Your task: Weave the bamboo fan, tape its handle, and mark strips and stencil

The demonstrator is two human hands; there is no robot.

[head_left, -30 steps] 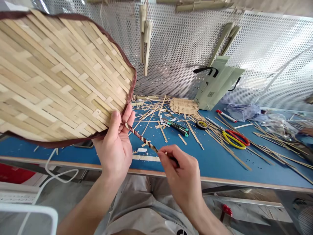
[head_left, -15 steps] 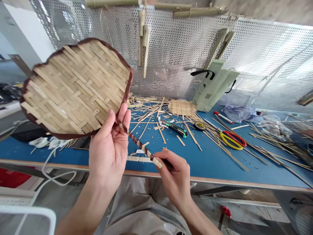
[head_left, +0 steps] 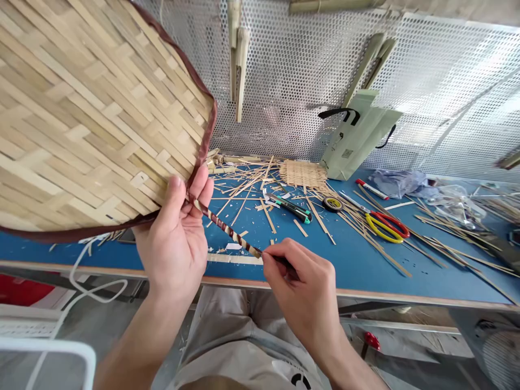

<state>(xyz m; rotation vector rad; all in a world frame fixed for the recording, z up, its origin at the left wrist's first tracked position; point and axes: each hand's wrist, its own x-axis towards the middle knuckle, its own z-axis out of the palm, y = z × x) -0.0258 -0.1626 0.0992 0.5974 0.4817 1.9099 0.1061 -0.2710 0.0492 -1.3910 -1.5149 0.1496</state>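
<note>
A: What's the left hand [head_left: 173, 238] doing?

B: Holding up a woven bamboo piece [head_left: 81, 119] with a brown binding [head_left: 202, 116] along its rim. The thumb is on the near face and the fingers curl up behind the edge. The piece fills the left of the view, tilted up, and extends past the frame.

A: And the right hand [head_left: 300, 287]?

B: Narrow pinch, down near the table's near edge. Its fingers close on the lower end of a wrapped strip [head_left: 227, 230], banded brown and tan, which runs up to the left hand at the rim. There seems to be something dark in that pinch, but the fingers hide most of it, so I can't say what.

A: What's on the table [head_left: 365, 281]?

B: It's blue, and loose bamboo strips [head_left: 244, 189] lie all over it. Beyond the right hand sit a craft knife [head_left: 289, 208], a tape roll [head_left: 333, 203] and yellow-and-red scissors [head_left: 385, 226]. A small woven mat [head_left: 303, 174] lies at the far side, in front of a perforated metal panel [head_left: 292, 70].
</note>
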